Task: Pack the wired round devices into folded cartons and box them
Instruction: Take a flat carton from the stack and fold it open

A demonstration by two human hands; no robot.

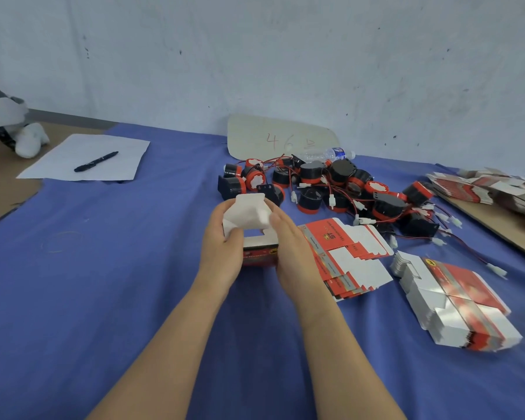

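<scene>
A small red and white carton [255, 228] stands between my hands at the table's middle, its white top flaps up. My left hand [222, 247] grips its left side, the thumb on a flap. My right hand [291, 253] lies along its right side with straight fingers pressing the flaps. A pile of black and red round devices [331, 189] with red and black wires and white plugs lies just behind. Flat cartons [346, 256] lie fanned to the right, with a thicker stack [455, 304] further right.
The blue cloth [103, 283] covers the table. A paper sheet [85, 156] with a black pen [96, 161] lies far left. A cardboard piece [279, 137] leans on the wall beside a water bottle [331, 153]. More flat cartons [497, 189] lie on a board at right.
</scene>
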